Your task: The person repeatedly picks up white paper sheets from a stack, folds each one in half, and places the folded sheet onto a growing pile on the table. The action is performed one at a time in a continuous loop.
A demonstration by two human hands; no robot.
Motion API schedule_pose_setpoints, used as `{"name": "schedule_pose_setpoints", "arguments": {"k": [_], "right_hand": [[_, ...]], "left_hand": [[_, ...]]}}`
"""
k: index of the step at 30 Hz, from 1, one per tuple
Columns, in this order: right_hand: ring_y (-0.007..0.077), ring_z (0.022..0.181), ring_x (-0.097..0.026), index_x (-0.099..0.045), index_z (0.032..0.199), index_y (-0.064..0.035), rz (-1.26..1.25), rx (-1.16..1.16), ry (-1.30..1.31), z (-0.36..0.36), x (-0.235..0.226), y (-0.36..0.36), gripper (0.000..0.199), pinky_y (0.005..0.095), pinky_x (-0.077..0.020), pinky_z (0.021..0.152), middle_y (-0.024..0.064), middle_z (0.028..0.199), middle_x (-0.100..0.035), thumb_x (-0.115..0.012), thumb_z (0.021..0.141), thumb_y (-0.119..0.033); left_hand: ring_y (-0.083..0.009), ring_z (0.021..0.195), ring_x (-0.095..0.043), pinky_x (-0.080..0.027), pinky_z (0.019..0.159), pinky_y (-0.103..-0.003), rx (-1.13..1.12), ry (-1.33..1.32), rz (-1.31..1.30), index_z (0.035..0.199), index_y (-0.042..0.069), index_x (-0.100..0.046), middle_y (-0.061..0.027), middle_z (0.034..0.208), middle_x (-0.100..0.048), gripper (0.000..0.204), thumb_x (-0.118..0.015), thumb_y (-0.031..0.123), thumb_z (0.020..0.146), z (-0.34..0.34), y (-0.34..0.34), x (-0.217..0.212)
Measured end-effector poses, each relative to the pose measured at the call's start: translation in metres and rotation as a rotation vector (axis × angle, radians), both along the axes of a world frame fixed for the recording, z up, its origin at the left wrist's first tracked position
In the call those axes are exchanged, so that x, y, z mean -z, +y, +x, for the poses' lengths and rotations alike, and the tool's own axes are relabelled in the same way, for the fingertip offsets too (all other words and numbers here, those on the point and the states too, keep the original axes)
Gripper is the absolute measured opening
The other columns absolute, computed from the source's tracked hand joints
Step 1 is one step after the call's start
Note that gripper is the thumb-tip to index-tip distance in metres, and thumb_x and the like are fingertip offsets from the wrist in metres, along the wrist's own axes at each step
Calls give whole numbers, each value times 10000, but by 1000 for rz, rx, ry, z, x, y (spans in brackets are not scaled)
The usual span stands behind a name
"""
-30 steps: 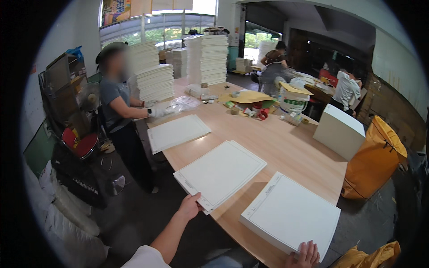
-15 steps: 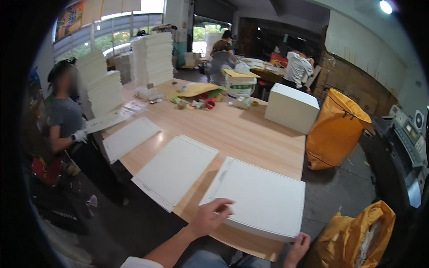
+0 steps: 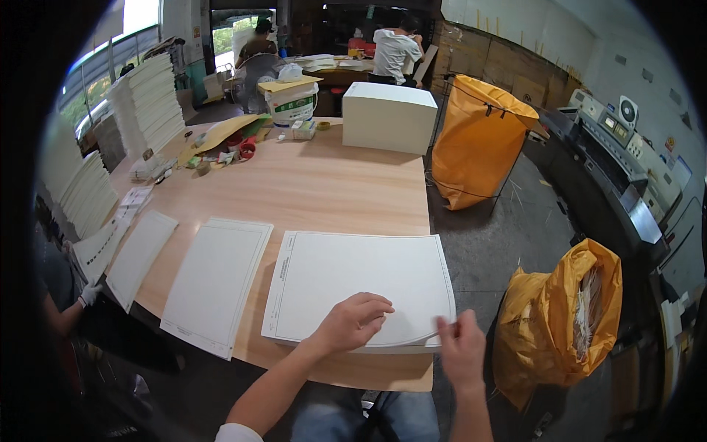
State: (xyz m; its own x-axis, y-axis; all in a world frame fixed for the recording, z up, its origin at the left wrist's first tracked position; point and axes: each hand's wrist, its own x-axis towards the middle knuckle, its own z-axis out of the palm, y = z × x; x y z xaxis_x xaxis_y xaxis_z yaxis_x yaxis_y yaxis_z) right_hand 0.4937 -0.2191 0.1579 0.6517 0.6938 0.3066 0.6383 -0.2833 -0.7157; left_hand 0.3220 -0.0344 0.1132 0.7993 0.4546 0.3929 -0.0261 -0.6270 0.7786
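Note:
A thick stack of large white sheets (image 3: pixel 353 283) lies on the wooden table (image 3: pixel 331 184) right in front of me. My left hand (image 3: pixel 352 322) rests on its near edge, fingers curled on the top sheet. My right hand (image 3: pixel 460 348) is at the stack's near right corner, fingertips pinching or lifting the corner of the top sheet. A second white stack (image 3: pixel 213 283) lies to the left, and a third (image 3: pixel 138 254) further left.
A gloved person's hand (image 3: pixel 88 295) works at the table's left edge beside tall piles of white sheets (image 3: pixel 151 103). A white box (image 3: pixel 389 116), a bucket (image 3: pixel 291 103) and small clutter sit at the far end. Orange bags (image 3: pixel 477 140) (image 3: pixel 563 320) stand on the right, by a machine (image 3: pixel 626 169).
My view has swung right and toward the nearest stack. My left hand moved from the middle stack onto the near stack, and my right hand came up to its right corner.

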Motion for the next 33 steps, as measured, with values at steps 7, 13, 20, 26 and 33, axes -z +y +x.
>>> {"name": "schedule_pose_setpoints", "arguments": {"k": [7, 13, 20, 26, 33], "right_hand": [[95, 569, -531, -493, 782, -62, 240, -80, 524, 13, 14, 20, 369, 315, -454, 520, 10, 638, -520, -653, 1068, -232], [163, 560, -604, -513, 735, -93, 467, -159, 1036, 18, 9, 25, 380, 310, -471, 529, 30, 633, -538, -596, 1078, -235], [146, 559, -606, -517, 736, -98, 471, -152, 1002, 16, 5, 29, 416, 288, -463, 527, 24, 631, -552, -629, 1078, -308], [124, 559, -609, -570, 757, -88, 457, -136, 850, 15, 10, 28, 453, 269, -456, 526, 9, 617, -563, -660, 1070, -403], [127, 565, -617, -565, 751, -97, 317, -145, 693, 18, 5, 32, 391, 278, -450, 537, 12, 630, -572, -640, 1070, -310]], "left_hand": [[-274, 1131, -709, -622, 908, -382, 20, 15, 67, 1233, 118, -744, -92, 1258, -724, 326, -813, 227, 934, 3, 0, 1], [-280, 1207, -686, -582, 1005, -384, 149, -37, 27, 1294, 135, -752, -112, 1307, -703, 498, -906, 287, 845, -1, 2, -8], [-265, 1267, -645, -542, 1082, -389, 141, -25, -105, 1307, 111, -754, -103, 1353, -689, 570, -957, 158, 777, -2, 3, -7], [-288, 1268, -655, -565, 1041, -375, 144, -61, -358, 1364, 124, -723, -144, 1459, -617, 478, -855, 132, 906, -2, -2, -14], [-302, 1259, -659, -572, 1012, -383, 155, -34, -76, 1409, 164, -680, -170, 1547, -528, 455, -783, 137, 966, -3, 3, 0]]}}
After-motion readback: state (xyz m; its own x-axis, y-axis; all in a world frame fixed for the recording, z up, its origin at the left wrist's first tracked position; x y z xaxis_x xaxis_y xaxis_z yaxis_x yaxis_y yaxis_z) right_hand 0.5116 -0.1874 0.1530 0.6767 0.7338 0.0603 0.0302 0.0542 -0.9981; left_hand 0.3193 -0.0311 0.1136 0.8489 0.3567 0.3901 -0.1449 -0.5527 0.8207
